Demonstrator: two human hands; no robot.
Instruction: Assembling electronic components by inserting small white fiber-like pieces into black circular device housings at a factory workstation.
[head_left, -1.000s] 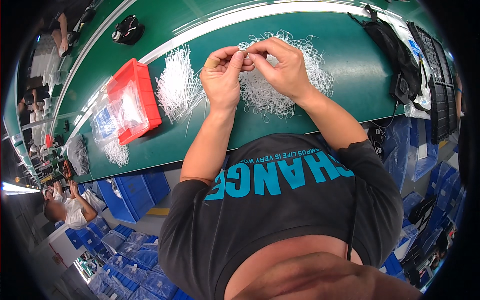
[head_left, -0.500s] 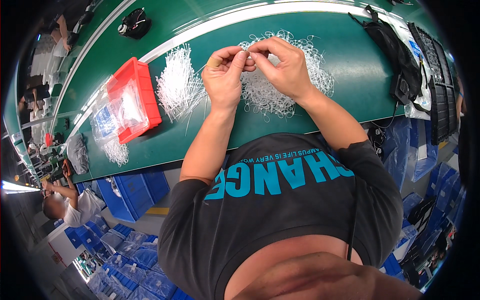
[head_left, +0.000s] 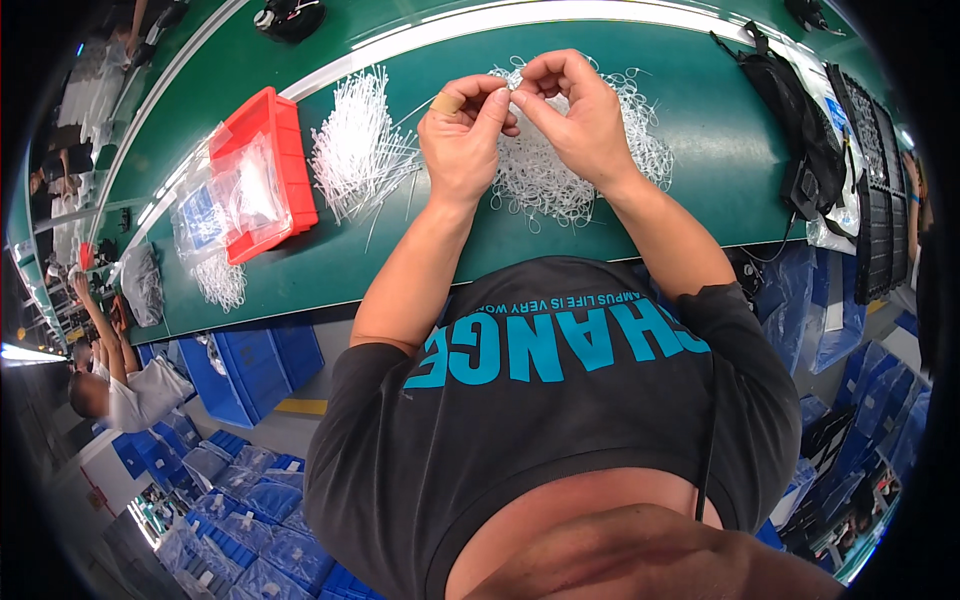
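Observation:
My left hand (head_left: 462, 140) and my right hand (head_left: 578, 120) meet fingertip to fingertip over the green bench. Both pinch a small white cable tie (head_left: 416, 112), whose thin tail sticks out to the left behind my left fingers; the part between the fingertips is mostly hidden. A tan bandage wraps one finger of my left hand. Under and beyond my hands spreads a heap of white cable ties bent into loops (head_left: 640, 150). Left of my left hand lies a pile of straight white cable ties (head_left: 355, 150).
A red bin (head_left: 300, 165) with clear plastic bags (head_left: 205, 215) stands at the left, with more white ties (head_left: 220, 283) beside it. A black bag (head_left: 790, 130) and black trays (head_left: 878, 190) lie at the right. Blue crates (head_left: 245, 375) sit below the bench; a person (head_left: 135, 390) works at far left.
Both hands have shifted slightly up and right in view, still pinching together. The bench and its contents have shifted a little as the view moved. The person at far left has raised an arm.

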